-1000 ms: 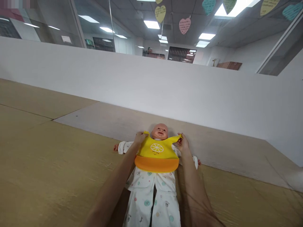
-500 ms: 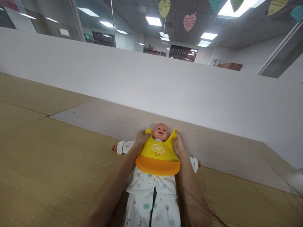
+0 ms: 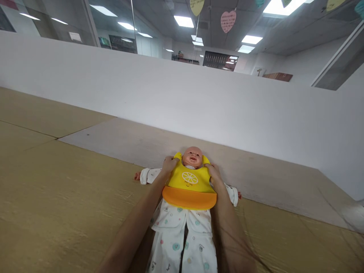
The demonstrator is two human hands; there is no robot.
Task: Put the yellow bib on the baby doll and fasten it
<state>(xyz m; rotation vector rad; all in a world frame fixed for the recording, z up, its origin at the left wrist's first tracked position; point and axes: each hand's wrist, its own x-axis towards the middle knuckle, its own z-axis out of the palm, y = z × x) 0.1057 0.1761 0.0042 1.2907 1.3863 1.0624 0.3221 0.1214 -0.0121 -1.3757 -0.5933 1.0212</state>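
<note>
A baby doll [image 3: 192, 156] in white patterned clothes lies on its back, arms spread out. Over its chest is a yellow bib [image 3: 199, 179] with a white citrus slice print and an orange catch pocket [image 3: 189, 199] at the bottom. My left hand [image 3: 170, 163] grips the bib's strap beside the doll's neck, on the left of the picture. On the other side, my right hand [image 3: 214, 172] has its fingers closed on the bib's other strap, close to the doll's shoulder. Both strap ends lie next to the head; what is behind the neck is hidden.
The doll lies across a tan wooden surface [image 3: 71, 197] and a paler grey strip [image 3: 136, 140]. Behind them rises a low white wall [image 3: 182, 98] with glass above it. Heart-shaped paper notes, one of them a pink heart [image 3: 228, 21], show on the glass.
My right hand has lowered and turned inward, bringing its strap down beside the doll's head. My left hand stays at its strap with little movement. The view has tilted slightly.
</note>
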